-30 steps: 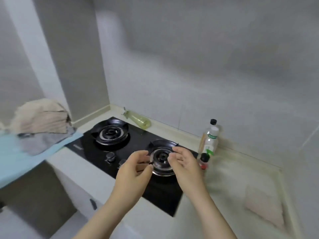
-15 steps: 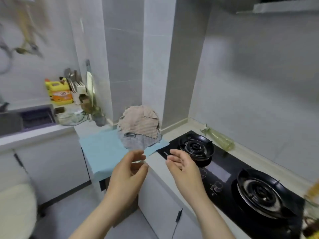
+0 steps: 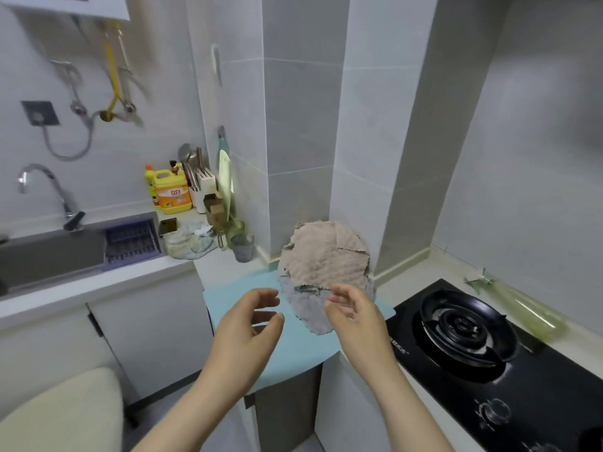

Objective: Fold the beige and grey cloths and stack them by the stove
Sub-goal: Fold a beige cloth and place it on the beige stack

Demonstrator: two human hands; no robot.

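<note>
Grey-tiled kitchen, counter at centre frame: your left hand and right hand hover low centre, fingers loosely curled, holding nothing. Just beyond them a blue mat overhangs the counter edge. On it lies the grey cloth, beneath your right fingertips; you cannot tell whether they touch. The beige cloth covers its far part, against the wall, left of the stove.

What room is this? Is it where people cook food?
Yes, it looks like a small home kitchen. There is a black gas stove with round burners, a sink with a curved tap over it, and a yellow bottle of dish soap on the counter.
</note>
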